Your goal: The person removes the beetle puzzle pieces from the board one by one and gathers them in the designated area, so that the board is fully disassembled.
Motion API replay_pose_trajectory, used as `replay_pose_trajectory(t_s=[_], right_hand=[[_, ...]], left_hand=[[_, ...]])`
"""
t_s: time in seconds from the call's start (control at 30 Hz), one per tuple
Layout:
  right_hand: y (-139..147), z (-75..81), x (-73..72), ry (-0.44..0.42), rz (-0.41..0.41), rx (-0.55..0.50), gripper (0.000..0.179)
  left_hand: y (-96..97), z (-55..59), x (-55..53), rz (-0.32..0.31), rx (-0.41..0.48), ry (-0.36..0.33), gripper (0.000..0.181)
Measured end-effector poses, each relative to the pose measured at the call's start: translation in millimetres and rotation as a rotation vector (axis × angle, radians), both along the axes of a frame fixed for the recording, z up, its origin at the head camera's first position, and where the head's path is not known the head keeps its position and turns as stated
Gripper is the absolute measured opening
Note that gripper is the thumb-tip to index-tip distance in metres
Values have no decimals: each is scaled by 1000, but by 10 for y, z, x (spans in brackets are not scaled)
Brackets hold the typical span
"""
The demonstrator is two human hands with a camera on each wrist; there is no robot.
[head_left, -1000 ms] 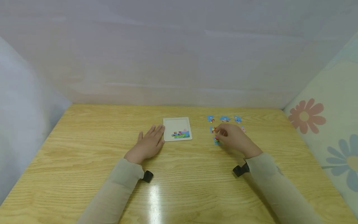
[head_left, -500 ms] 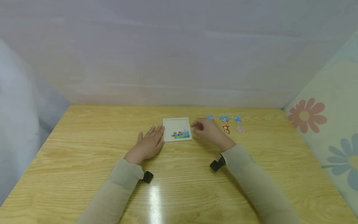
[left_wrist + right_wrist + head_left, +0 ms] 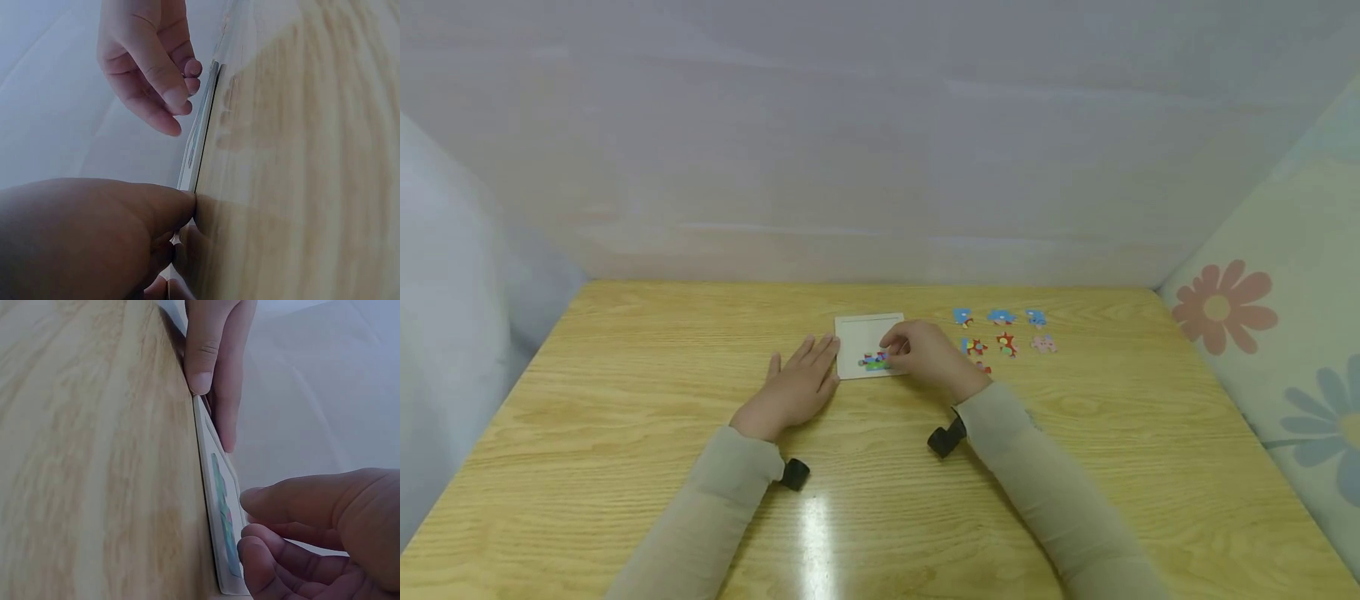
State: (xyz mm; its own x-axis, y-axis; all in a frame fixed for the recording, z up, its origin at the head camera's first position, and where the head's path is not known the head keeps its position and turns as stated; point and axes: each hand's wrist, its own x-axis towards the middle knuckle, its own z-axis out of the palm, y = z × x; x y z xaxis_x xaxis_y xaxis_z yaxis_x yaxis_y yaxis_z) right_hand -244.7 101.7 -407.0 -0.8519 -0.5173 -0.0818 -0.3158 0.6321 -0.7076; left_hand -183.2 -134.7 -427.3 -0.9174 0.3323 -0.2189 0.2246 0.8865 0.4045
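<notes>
A square, pale puzzle tray point(image 3: 852, 337) lies on the table, with a strip of joined, colourful puzzle pieces point(image 3: 872, 362) along its lower right. My left hand point(image 3: 793, 387) lies flat, fingers spread, its fingertips on the tray's left edge. In the right wrist view, the left thumb point(image 3: 201, 378) is at the rim. My right hand point(image 3: 925, 354) is over the tray's right side, thumb and fingers bent toward each other above the joined pieces. Its fingertips point(image 3: 253, 499) hang close over the tray. I cannot tell whether a small piece is between them.
Loose puzzle pieces point(image 3: 1002, 317) lie in rows right of the tray, blue ones behind and red or pink ones point(image 3: 1043, 342) nearer. Another piece point(image 3: 982, 367) is partly hidden by the right wrist. A pale cloth wall point(image 3: 880, 167) stands behind the table.
My right hand has moved left from the loose pieces to above the tray, uncovering several pieces. My left hand stays at the tray's left edge.
</notes>
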Motion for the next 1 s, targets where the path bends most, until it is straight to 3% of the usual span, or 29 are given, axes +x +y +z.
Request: replay_pose_trajectory(t_s=[0.43, 1.0], right_hand=[[-43, -64, 16, 4, 16, 37, 19], [-29, -88, 1, -29, 33, 5, 20]], left_hand=[[13, 4, 13, -2, 2, 10, 62], [-14, -3, 11, -2, 13, 27, 62]])
